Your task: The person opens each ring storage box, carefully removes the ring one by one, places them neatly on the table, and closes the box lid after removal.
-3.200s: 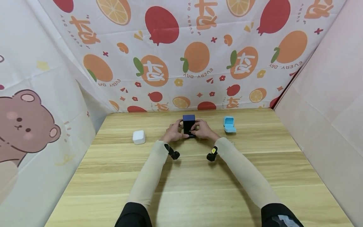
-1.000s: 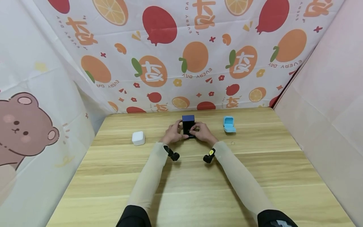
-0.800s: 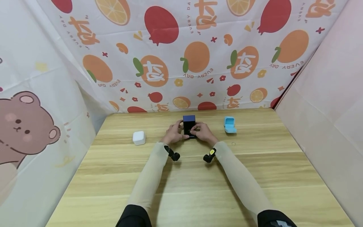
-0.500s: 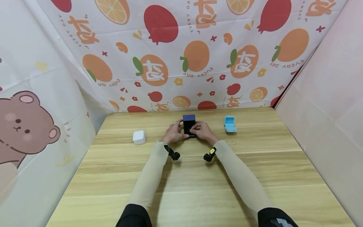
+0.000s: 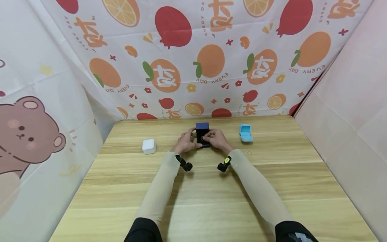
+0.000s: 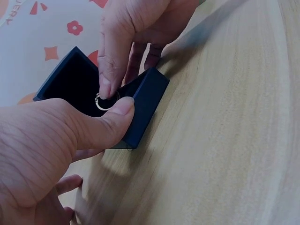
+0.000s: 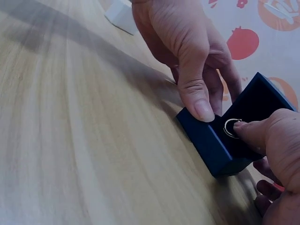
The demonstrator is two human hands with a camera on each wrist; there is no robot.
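Observation:
A dark blue ring box [image 5: 202, 126] stands with its lid raised near the back of the table. My left hand [image 5: 185, 141] grips it from the left, its thumb over the front edge of the base. From the right, my right hand [image 5: 218, 139] reaches into the box. Its thumb and finger pinch a thin gold-coloured ring [image 6: 104, 106], which stands upright at the base's inner pad. In the right wrist view the thumb touches the right side of the ring [image 7: 229, 127]; the ring's lower edge is hard to see against the dark lining.
A light blue ring box [image 5: 245, 133] sits with its lid raised to the right. Nearer the front lies another small ring [image 5: 249, 153] on the wooden table [image 5: 208, 201]. A white rounded box [image 5: 148, 146] is on the left. Printed cloth [image 5: 193, 67] walls the back.
My right wrist has shifted slightly left and forward since the oldest frame. The ring at my right fingertips now shows in the head view. My left hand keeps its grip on the box.

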